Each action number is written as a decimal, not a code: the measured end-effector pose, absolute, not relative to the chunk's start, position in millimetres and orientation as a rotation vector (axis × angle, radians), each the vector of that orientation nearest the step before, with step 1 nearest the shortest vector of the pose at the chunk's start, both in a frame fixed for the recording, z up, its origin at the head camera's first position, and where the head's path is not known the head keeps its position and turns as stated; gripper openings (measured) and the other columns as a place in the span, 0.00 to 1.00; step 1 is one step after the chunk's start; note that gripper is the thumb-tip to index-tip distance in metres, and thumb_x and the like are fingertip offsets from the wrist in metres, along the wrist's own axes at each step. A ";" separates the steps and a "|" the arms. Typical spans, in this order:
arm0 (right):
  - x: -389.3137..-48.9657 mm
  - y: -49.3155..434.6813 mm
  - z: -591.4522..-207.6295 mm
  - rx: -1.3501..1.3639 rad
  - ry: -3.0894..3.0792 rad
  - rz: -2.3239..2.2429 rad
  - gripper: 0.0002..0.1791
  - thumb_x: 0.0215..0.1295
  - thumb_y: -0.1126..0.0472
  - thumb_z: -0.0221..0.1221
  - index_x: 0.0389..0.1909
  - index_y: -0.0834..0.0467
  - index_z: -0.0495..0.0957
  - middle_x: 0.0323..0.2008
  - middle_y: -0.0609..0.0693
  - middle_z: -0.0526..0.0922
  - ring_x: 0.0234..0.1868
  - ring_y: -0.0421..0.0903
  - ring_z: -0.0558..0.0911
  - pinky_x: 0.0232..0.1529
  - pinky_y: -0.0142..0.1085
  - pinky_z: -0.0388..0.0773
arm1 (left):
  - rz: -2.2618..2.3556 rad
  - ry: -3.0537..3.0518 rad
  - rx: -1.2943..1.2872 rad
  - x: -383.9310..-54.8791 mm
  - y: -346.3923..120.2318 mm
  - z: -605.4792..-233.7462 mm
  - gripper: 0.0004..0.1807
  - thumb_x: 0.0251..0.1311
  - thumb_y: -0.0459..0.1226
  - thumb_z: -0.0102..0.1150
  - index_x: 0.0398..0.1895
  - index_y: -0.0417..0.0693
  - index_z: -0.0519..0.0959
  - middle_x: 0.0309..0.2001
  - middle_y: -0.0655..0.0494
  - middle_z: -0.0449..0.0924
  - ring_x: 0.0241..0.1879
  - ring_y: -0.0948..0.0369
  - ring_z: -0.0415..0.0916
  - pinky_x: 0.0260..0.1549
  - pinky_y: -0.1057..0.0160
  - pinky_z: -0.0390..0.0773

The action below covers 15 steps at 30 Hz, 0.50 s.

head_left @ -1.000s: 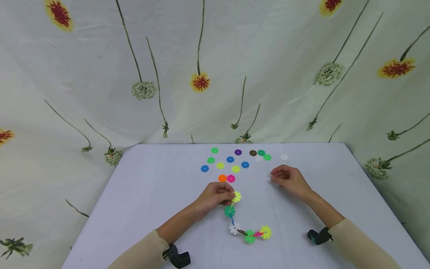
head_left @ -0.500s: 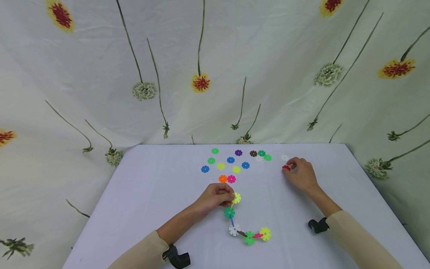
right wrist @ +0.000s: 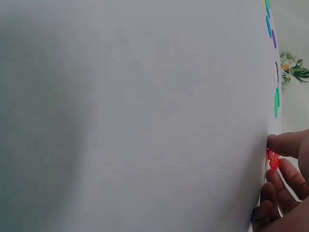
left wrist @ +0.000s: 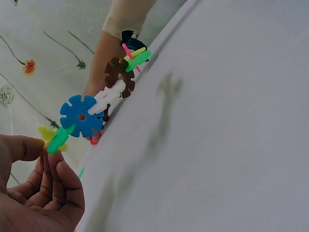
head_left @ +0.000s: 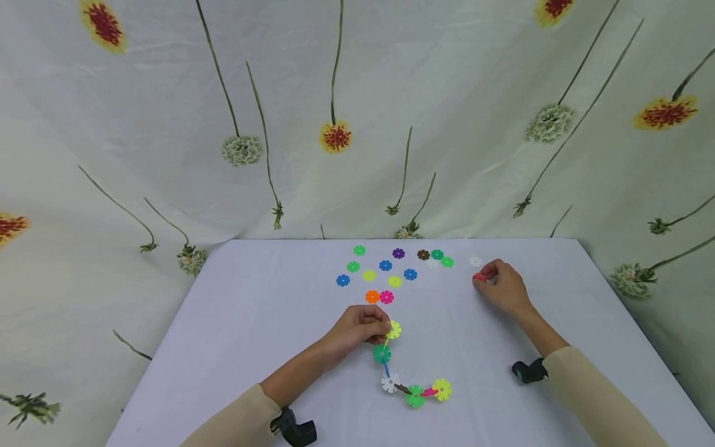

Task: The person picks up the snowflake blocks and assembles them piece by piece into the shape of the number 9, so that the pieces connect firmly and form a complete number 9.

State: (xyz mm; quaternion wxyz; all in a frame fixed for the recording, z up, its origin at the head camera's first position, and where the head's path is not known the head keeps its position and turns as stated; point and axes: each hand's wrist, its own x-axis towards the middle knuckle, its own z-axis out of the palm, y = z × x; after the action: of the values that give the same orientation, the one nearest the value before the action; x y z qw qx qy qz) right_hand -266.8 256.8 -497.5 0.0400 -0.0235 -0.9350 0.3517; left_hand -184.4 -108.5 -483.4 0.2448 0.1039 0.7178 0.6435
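My left hand (head_left: 357, 325) pinches the yellow end disc (head_left: 394, 329) of a chain of slotted, flower-shaped plastic discs. The chain curves down and to the right through a green disc (head_left: 382, 354), a blue disc (left wrist: 81, 116), a white disc (head_left: 390, 383), a brown disc (left wrist: 119, 77) and another green disc (head_left: 415, 396), with a pink one before the far yellow disc (head_left: 442, 389). In the left wrist view it hangs above its shadow. At the right, my right hand (head_left: 505, 289) pinches a red disc (right wrist: 273, 158) between thumb and fingers, close to the tabletop.
Loose discs lie across the back of the white-covered table (head_left: 251, 347), among them orange (head_left: 372, 297), pink (head_left: 386, 297), purple (head_left: 398, 253) and brown (head_left: 423, 254) ones. A white disc (head_left: 475, 261) lies just beyond the right hand. A flower-printed cloth (head_left: 475, 155) hangs behind.
My right hand has moved right and slightly farther back and taken hold of the red disc, which now looks tilted edge-on. The left hand and the chain have stayed almost still.
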 end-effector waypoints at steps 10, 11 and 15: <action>-259.9 258.9 -495.0 -0.016 -2.792 1.195 0.12 0.74 0.65 0.60 0.54 0.63 0.79 0.51 0.64 0.86 0.49 0.57 0.86 0.48 0.35 0.79 | 1.748 1.956 0.273 -185.3 -104.7 -483.9 0.13 0.73 0.38 0.65 0.49 0.35 0.81 0.34 0.59 0.85 0.35 0.63 0.82 0.42 0.72 0.85; -258.4 258.6 -493.9 -0.015 -2.793 1.213 0.12 0.74 0.64 0.61 0.54 0.63 0.79 0.51 0.64 0.86 0.49 0.57 0.86 0.47 0.34 0.80 | 1.748 1.957 0.272 -185.2 -104.4 -484.1 0.13 0.73 0.38 0.65 0.49 0.35 0.81 0.34 0.59 0.85 0.35 0.63 0.82 0.42 0.72 0.85; -250.8 255.9 -491.0 -0.003 -2.800 1.303 0.14 0.74 0.62 0.63 0.56 0.62 0.79 0.52 0.64 0.87 0.47 0.55 0.87 0.43 0.29 0.81 | 1.746 1.961 0.275 -184.7 -104.2 -485.2 0.13 0.73 0.38 0.65 0.49 0.34 0.81 0.34 0.59 0.85 0.36 0.63 0.82 0.42 0.72 0.84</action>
State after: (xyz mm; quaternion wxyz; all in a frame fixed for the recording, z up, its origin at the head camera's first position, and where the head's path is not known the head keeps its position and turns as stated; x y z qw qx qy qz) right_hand -250.8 255.9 -491.0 0.0267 -0.0008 -0.9063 0.4218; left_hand -184.7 -104.2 -485.2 0.2480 0.1010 0.7196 0.6407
